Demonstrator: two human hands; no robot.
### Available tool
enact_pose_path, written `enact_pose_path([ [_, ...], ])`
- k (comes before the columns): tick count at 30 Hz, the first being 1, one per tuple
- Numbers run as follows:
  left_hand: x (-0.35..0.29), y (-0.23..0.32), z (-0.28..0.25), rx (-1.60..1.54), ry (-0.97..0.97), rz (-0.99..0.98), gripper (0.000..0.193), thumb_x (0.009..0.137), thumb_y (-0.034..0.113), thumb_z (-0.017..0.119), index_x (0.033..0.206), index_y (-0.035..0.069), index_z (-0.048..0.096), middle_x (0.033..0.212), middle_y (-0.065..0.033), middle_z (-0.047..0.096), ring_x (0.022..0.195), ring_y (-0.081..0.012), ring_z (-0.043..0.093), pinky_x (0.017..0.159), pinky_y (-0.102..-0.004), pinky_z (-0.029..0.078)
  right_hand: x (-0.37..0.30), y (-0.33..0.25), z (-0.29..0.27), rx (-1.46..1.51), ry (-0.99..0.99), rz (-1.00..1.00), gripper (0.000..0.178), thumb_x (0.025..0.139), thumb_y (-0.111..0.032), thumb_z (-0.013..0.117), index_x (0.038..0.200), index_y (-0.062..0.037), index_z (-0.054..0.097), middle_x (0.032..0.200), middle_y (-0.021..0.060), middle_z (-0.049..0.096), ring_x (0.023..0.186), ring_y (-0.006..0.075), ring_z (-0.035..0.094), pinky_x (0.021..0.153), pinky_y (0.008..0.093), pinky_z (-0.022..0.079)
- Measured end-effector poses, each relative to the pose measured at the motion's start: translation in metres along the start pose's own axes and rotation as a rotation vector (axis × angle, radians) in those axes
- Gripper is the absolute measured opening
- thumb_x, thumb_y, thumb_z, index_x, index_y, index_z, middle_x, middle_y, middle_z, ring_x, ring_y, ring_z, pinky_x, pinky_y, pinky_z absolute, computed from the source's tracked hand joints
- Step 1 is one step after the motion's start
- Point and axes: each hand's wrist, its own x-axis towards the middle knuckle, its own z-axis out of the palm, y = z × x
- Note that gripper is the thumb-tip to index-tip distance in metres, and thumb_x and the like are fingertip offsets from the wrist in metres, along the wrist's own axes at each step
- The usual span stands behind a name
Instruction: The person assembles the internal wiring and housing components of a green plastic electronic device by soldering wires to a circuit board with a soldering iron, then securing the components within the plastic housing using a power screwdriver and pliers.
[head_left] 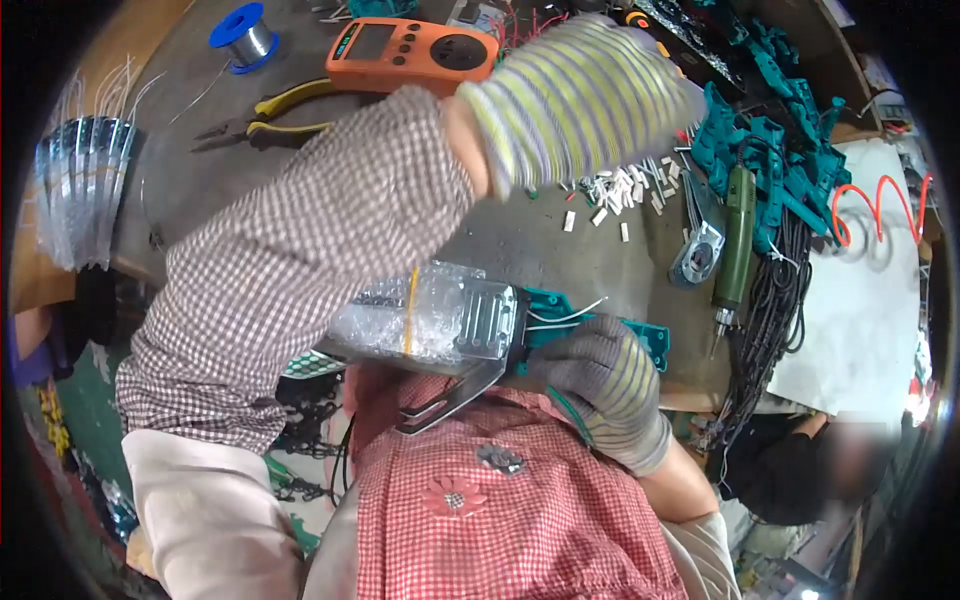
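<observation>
In a striped yellow-green and grey glove, my left hand [590, 105] reaches across to the far right, above scattered small white parts [625, 190] and beside a heap of teal plastic housings [770, 150]. Its fingertips are blurred and turned away, so their grip does not show. My right hand [605, 385], gloved too, closes around a teal plastic housing [648, 345] near the table's front edge. Two white wires [568, 318] stick up from that housing. Adjoining it on the left is a clear-wrapped body [400, 315] with a yellow band around it and a black hooked bracket [450, 395].
An orange multimeter [412, 55], yellow-handled pliers [290, 103] and a blue solder spool [245, 40] lie at the back left. A green electric screwdriver [737, 235] and bundled black cables [775, 320] lie right. Wrapped parts [85, 190] stand far left; another person [790, 470] is lower right.
</observation>
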Motion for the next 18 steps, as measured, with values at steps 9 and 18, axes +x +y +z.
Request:
enact_pose_path([
  [9, -0.079, 0.051, 0.012, -0.317, 0.141, -0.074, 0.023, 0.083, 0.033, 0.083, 0.1, 0.02, 0.075, 0.086, 0.0022, 0.07, 0.091, -0.025, 0.073, 0.08, -0.0423, 0.058, 0.008, -0.007, -0.004, -0.019, -0.174, 0.133, 0.022, 0.078, -0.01, 0.084, 0.099, -0.0132, 0.078, 0.093, 0.0074, 0.068, 0.087, 0.0326, 0.066, 0.075, 0.0457, 0.054],
  [18, -0.1, 0.057, 0.046, -0.176, 0.182, -0.186, 0.016, 0.092, 0.024, 0.071, 0.102, 0.013, 0.077, 0.111, -0.0047, 0.074, 0.101, -0.0274, 0.072, 0.087, -0.0435, 0.059, 0.01, -0.002, -0.003, 0.085, -0.225, 0.166, 0.027, 0.072, -0.004, 0.086, 0.096, -0.0116, 0.077, 0.094, 0.0068, 0.067, 0.087, 0.0316, 0.067, 0.076, 0.0468, 0.055],
])
